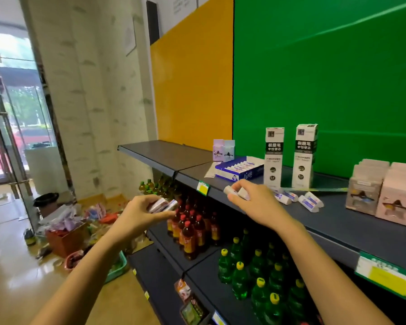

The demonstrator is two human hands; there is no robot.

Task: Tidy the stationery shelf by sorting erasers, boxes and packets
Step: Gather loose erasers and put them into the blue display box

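The left hand (pixel 145 208) grips a bunch of small white wrapped erasers (pixel 162 205). The right hand (pixel 253 204) pinches two more erasers (pixel 237 192), probably for the open blue cardboard box (pixel 240 175).

Both tall white boxes (pixel 274 158) read "刷题笔 中性替芯"; the blue tray's (pixel 243 174) lettering is too blurred.

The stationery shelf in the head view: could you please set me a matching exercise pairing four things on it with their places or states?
Things:
1 blue tray
2 tall white boxes
3 pink packets
4 loose erasers

Places:
A lying flat beside the right hand
B far right end
C two standing tall, mid-shelf
D holding a row of erasers

Pairs: 1-D; 2-C; 3-B; 4-A
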